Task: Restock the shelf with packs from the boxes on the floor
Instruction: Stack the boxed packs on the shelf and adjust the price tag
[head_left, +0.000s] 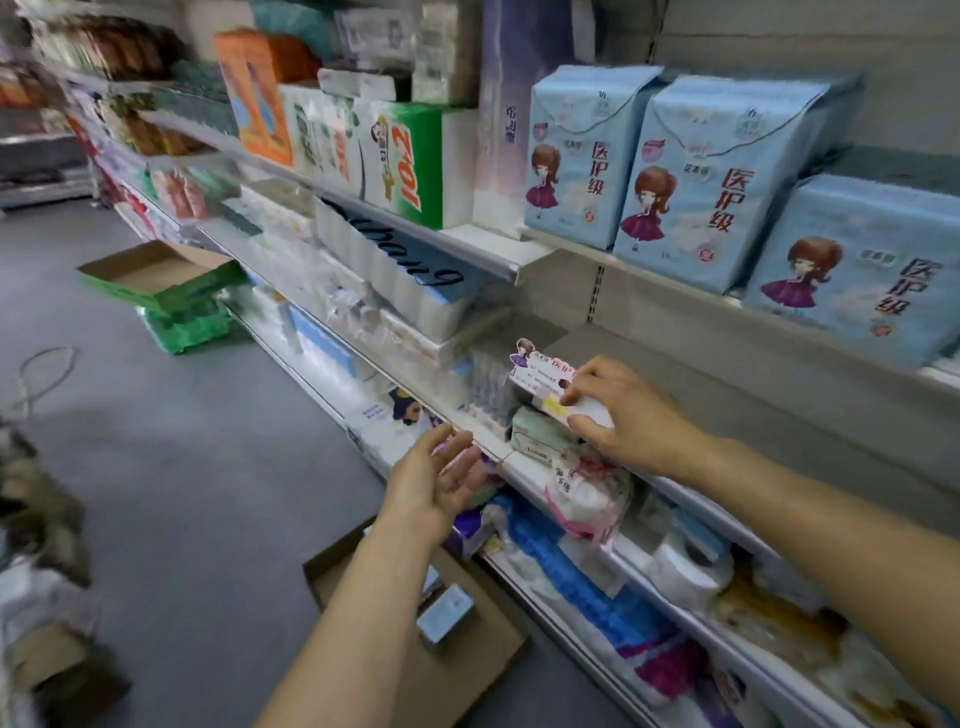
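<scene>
While left hand hovers open, right hand grips pack.

Glossy plastic packs, cardboard box

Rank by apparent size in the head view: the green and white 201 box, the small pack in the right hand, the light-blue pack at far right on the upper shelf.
1. light-blue pack, though it sits nearer the camera
2. 201 box
3. small pack, pinched by the right hand, clearly smallest
</scene>
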